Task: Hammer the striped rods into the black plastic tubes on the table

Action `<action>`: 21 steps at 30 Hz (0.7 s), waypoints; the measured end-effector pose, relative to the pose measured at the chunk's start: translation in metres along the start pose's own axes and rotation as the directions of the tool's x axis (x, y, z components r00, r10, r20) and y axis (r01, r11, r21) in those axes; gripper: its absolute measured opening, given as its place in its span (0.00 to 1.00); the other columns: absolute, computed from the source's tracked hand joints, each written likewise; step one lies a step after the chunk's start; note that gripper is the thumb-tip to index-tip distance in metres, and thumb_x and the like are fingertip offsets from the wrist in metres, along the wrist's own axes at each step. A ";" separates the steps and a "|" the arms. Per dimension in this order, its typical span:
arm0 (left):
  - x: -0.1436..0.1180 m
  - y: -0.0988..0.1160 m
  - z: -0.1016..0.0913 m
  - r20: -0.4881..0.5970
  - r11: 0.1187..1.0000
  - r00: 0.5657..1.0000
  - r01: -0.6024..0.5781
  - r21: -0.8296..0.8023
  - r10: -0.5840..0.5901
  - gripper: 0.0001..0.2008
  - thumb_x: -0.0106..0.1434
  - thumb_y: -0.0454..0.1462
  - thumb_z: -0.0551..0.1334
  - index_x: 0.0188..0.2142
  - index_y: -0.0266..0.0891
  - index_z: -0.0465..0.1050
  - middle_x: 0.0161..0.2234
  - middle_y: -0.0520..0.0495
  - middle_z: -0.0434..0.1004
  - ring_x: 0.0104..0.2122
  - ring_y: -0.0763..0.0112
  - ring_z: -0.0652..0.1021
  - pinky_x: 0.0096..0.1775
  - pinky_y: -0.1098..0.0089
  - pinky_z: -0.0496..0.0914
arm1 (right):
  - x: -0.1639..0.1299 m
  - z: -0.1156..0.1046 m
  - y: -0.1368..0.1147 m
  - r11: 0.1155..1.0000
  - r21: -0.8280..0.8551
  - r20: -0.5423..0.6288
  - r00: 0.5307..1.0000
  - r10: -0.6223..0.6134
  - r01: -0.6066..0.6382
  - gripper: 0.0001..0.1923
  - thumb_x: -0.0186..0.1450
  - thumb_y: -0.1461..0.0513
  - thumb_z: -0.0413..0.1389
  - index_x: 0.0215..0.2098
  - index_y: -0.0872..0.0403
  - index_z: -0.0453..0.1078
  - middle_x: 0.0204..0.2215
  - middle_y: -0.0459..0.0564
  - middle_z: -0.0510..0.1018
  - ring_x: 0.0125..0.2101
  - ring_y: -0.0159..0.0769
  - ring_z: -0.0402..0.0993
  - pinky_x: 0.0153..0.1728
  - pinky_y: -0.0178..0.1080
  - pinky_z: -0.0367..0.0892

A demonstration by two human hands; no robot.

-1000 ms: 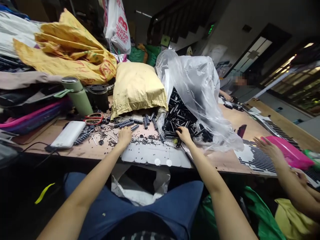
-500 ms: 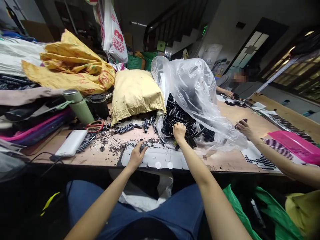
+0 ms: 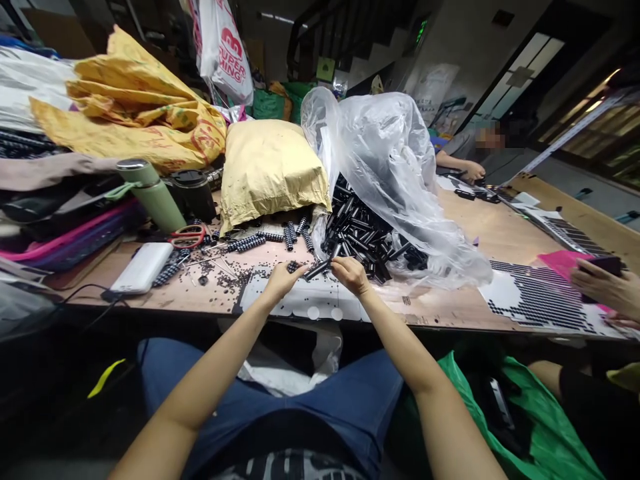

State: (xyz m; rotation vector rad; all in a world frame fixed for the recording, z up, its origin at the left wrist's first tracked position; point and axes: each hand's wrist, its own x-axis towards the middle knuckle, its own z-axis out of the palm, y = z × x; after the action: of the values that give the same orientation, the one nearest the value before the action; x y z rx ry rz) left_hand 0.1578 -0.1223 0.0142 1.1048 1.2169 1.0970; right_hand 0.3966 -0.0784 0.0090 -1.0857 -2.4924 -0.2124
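My right hand [image 3: 351, 275] pinches one end of a glossy black tube [image 3: 318, 270], held slantwise above a pale sheet [image 3: 295, 303] on the table. At the tube's other end is my left hand [image 3: 283, 280], its fingers closed around a small dark piece [image 3: 292, 267] that is mostly hidden. Whether the left fingertips also touch the tube I cannot tell. Just behind my right hand, a heap of similar black tubes [image 3: 357, 230] spills from a clear plastic bag [image 3: 395, 153]. Several dotted black tubes [image 3: 289, 237] lie in front of a yellow sack [image 3: 275, 170].
Tiny dark bits [image 3: 233, 275] are scattered at the left, by red-handled scissors [image 3: 187, 237], a white box [image 3: 143, 268] and a green flask [image 3: 153, 197]. A co-worker's hand [image 3: 607, 283] holds a dark object at the right, beside sheets with dark rows [image 3: 545, 300]. Another person sits farther back.
My right hand has come off the heap toward me with a black tube. My left hand has turned toward it. The co-worker's hand at the right has moved rightward, and the view has shifted slightly.
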 end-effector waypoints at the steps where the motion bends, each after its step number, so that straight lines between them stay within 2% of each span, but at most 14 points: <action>1: 0.005 0.004 0.006 0.084 0.998 0.995 0.055 0.004 -0.055 0.16 0.50 0.45 0.70 0.32 0.35 0.73 0.16 0.55 0.64 0.14 0.80 0.60 0.17 0.76 0.53 | 0.000 0.001 -0.003 0.998 0.033 -0.024 0.999 -0.048 0.049 0.13 0.69 0.60 0.47 0.40 0.52 0.74 0.44 0.53 0.80 0.44 0.38 0.76 0.46 0.42 0.69; 3: 0.011 0.007 0.018 0.213 0.989 0.966 0.147 0.008 -0.145 0.15 0.47 0.41 0.72 0.27 0.35 0.71 0.17 0.53 0.67 0.13 0.82 0.60 0.15 0.77 0.51 | -0.001 0.004 -0.007 0.993 0.090 -0.066 0.995 -0.070 0.076 0.13 0.68 0.60 0.48 0.39 0.52 0.75 0.43 0.53 0.80 0.43 0.38 0.76 0.45 0.42 0.70; 4: 0.012 0.006 0.023 0.240 0.983 0.955 0.181 -0.014 -0.173 0.15 0.46 0.40 0.72 0.25 0.35 0.69 0.18 0.52 0.68 0.13 0.82 0.60 0.15 0.77 0.51 | -0.001 0.004 -0.009 0.993 0.105 -0.077 0.996 -0.041 0.049 0.13 0.68 0.61 0.48 0.40 0.52 0.74 0.43 0.53 0.80 0.43 0.39 0.76 0.45 0.43 0.71; 6: 0.011 0.000 0.030 0.212 0.975 0.959 0.208 -0.075 -0.188 0.16 0.45 0.38 0.72 0.25 0.36 0.66 0.18 0.52 0.69 0.13 0.82 0.61 0.14 0.78 0.51 | -0.005 0.001 -0.013 0.990 0.103 -0.134 0.985 0.110 -0.097 0.15 0.68 0.62 0.46 0.45 0.54 0.73 0.47 0.57 0.77 0.47 0.42 0.74 0.48 0.47 0.70; 8: 0.006 -0.007 0.031 0.155 0.973 0.971 0.199 -0.117 -0.180 0.17 0.46 0.38 0.72 0.25 0.37 0.64 0.17 0.53 0.68 0.13 0.82 0.61 0.14 0.78 0.51 | -0.009 -0.006 -0.020 0.955 0.107 -0.213 0.931 0.295 -0.278 0.19 0.68 0.61 0.48 0.55 0.56 0.67 0.56 0.61 0.70 0.55 0.47 0.68 0.53 0.53 0.65; 9: 0.002 -0.011 0.029 0.143 0.973 0.974 0.193 -0.128 -0.174 0.17 0.46 0.39 0.72 0.26 0.37 0.64 0.17 0.54 0.67 0.12 0.82 0.60 0.14 0.78 0.51 | -0.011 -0.010 -0.024 0.942 0.128 -0.211 0.919 0.333 -0.311 0.24 0.67 0.58 0.51 0.60 0.56 0.62 0.59 0.62 0.65 0.59 0.49 0.63 0.56 0.55 0.62; 10: -0.001 -0.013 0.028 0.143 0.974 0.975 0.186 -0.127 -0.168 0.17 0.45 0.40 0.72 0.26 0.37 0.64 0.16 0.55 0.67 0.12 0.82 0.60 0.13 0.78 0.52 | -0.013 -0.015 -0.030 0.941 0.160 -0.170 0.931 0.323 -0.298 0.32 0.64 0.55 0.56 0.63 0.55 0.56 0.62 0.62 0.61 0.62 0.50 0.58 0.59 0.56 0.58; 12: -0.008 -0.016 0.023 0.173 0.979 0.972 0.177 -0.099 -0.159 0.18 0.44 0.41 0.72 0.25 0.37 0.65 0.15 0.56 0.65 0.12 0.83 0.60 0.13 0.78 0.52 | -0.014 -0.023 -0.043 0.958 0.246 -0.008 0.988 0.155 -0.148 0.50 0.53 0.49 0.65 0.67 0.51 0.48 0.66 0.59 0.54 0.65 0.52 0.49 0.63 0.57 0.52; 14: -0.015 -0.016 0.020 0.231 0.982 0.960 0.178 -0.060 -0.160 0.18 0.44 0.42 0.72 0.25 0.36 0.65 0.13 0.58 0.62 0.11 0.83 0.59 0.13 0.78 0.52 | -0.013 -0.026 -0.056 0.944 0.331 0.126 0.991 -0.036 -0.007 0.60 0.45 0.47 0.69 0.68 0.49 0.44 0.66 0.59 0.53 0.66 0.53 0.47 0.64 0.58 0.47; 15: -0.018 -0.015 0.019 0.254 0.983 0.954 0.176 -0.051 -0.157 0.19 0.44 0.43 0.72 0.25 0.36 0.66 0.13 0.59 0.60 0.11 0.83 0.58 0.13 0.78 0.52 | -0.012 -0.026 -0.061 0.933 0.361 0.154 0.986 -0.069 0.009 0.62 0.44 0.48 0.70 0.68 0.49 0.43 0.65 0.60 0.54 0.65 0.54 0.49 0.64 0.58 0.47; 18: -0.025 -0.012 0.014 0.275 0.976 0.954 0.162 -0.147 -0.117 0.20 0.50 0.48 0.69 0.31 0.36 0.67 0.17 0.57 0.64 0.13 0.82 0.61 0.13 0.79 0.54 | -0.012 -0.022 -0.071 0.900 0.429 0.142 0.990 0.009 -0.070 0.62 0.44 0.50 0.70 0.68 0.52 0.42 0.62 0.63 0.58 0.62 0.53 0.55 0.62 0.56 0.54; 21: -0.027 -0.013 0.008 0.230 0.943 0.972 0.122 -0.308 -0.050 0.23 0.55 0.53 0.63 0.38 0.37 0.68 0.23 0.53 0.69 0.15 0.80 0.66 0.14 0.79 0.57 | -0.017 -0.017 -0.075 0.860 0.480 0.080 0.985 0.153 -0.173 0.63 0.43 0.48 0.70 0.68 0.53 0.42 0.61 0.64 0.57 0.63 0.55 0.54 0.62 0.56 0.54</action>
State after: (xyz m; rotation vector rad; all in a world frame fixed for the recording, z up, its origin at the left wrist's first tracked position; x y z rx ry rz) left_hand 0.1652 -0.1512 0.0051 0.8859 0.8678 1.0322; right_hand 0.3576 -0.1465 0.0187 -1.0725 -2.2802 0.4705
